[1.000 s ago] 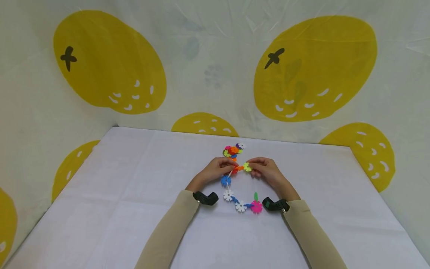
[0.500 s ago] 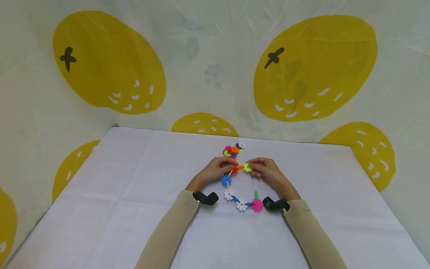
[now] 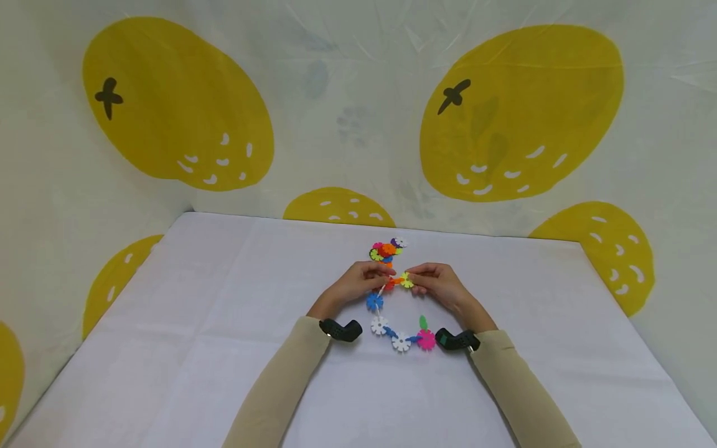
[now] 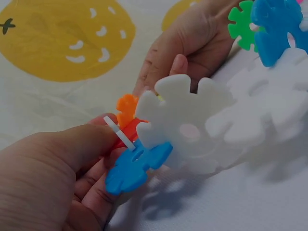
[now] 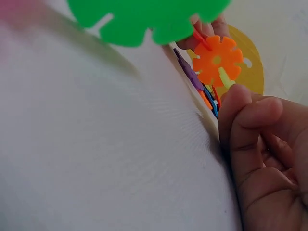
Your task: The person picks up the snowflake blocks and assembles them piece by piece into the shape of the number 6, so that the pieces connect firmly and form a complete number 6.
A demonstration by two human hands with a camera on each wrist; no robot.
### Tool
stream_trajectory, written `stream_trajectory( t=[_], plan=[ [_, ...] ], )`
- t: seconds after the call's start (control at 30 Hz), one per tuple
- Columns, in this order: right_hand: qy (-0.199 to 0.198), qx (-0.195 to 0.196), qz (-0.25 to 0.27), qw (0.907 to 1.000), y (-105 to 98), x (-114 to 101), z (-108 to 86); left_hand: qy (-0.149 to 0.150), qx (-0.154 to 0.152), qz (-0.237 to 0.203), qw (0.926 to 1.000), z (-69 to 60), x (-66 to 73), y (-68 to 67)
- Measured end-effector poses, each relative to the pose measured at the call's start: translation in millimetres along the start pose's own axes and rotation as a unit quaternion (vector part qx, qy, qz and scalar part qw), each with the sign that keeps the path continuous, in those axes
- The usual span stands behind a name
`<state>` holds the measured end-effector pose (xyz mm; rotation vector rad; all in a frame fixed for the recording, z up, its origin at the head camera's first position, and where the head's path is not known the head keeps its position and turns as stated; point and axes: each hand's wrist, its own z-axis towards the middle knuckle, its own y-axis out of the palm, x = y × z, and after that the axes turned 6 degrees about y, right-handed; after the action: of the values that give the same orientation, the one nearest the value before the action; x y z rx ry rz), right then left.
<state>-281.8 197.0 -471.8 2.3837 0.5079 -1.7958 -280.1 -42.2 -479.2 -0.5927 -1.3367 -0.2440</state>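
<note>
In the head view my left hand point(image 3: 354, 283) pinches a red notched snowflake disc point(image 4: 129, 132), part of a chain of interlocking plastic discs. Thumb and fingers of my right hand point(image 3: 442, 286) pinch a yellow-green disc point(image 3: 406, 281). Between the two hands an orange disc point(image 5: 217, 60) is slotted to both of these. From the red disc the chain runs toward the person through a white disc seen edge-on, a blue disc point(image 4: 137, 168), and more white and blue discs, to a pink disc point(image 3: 426, 340) and a green disc point(image 3: 423, 322). My fingers partly cover the red disc.
Just beyond the hands lies a cluster of colourful snowflake discs point(image 3: 388, 250), some overlapping. A white cloth covers the table point(image 3: 185, 348). Behind it hangs a pale sheet point(image 3: 358, 93) printed with yellow fruit. Each wrist wears a black camera mount point(image 3: 342, 331).
My right hand has shifted slightly left, bringing the yellow-green disc closer to the orange one. My left hand keeps its pinch on the red disc. The whole head view has shifted a little.
</note>
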Motion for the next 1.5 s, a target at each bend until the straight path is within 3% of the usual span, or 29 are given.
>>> stream_trajectory(
  t=[0.27, 0.5, 0.77, 1.2, 1.5],
  plan=[
    [-0.026, -0.013, 0.01, 0.9995, 4, -3, 2.2, 0.005, 0.004, 0.005, 1.0, -1.6, 2.0, -2.4],
    [-0.024, -0.067, 0.035, 0.9969, 3, -1, 2.4, -0.01, 0.013, -0.002, 0.9999, -2.6, 0.5, -0.9],
    [-0.03, -0.113, 0.013, 0.9931, 5, 0, 5.8, -0.011, 0.012, 0.006, 0.9998, -2.4, -2.8, 1.5],
    [-0.018, -0.077, -0.049, 0.9956, 10, -11, 11.2, -0.013, 0.0, 0.018, 0.9997, -2.1, 0.7, -1.4],
    [0.003, -0.03, -0.061, 0.9977, 5, -18, 30.1, -0.007, -0.003, 0.018, 0.9998, -1.3, -1.4, -3.9]
  ],
)
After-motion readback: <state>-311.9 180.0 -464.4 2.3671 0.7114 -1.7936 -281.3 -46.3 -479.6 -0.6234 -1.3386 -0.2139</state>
